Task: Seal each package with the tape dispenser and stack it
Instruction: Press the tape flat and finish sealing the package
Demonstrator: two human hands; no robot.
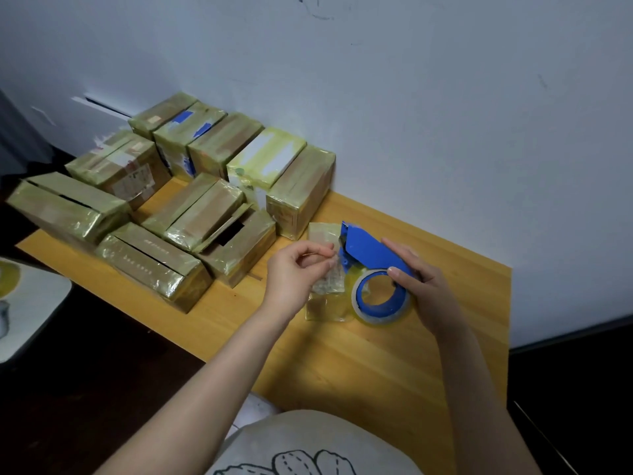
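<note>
Barely visible clear tape (327,284), pinched by left fingers (317,249); right fingers (401,251) grip dispenser (368,255).

A pale blue-grey wall (445,97) fills the upper frame, scuffed and pen-marked near the top. A honey-coloured wooden worktop (376,365) runs diagonally across the middle. Dark floor (85,389) lies lower left, and a dark skirting strip (565,334) at right.

A plain room at home, it seems: small wooden table (376,354) against a scuffed white wall (411,97), dark floor (85,389) at lower left.
</note>
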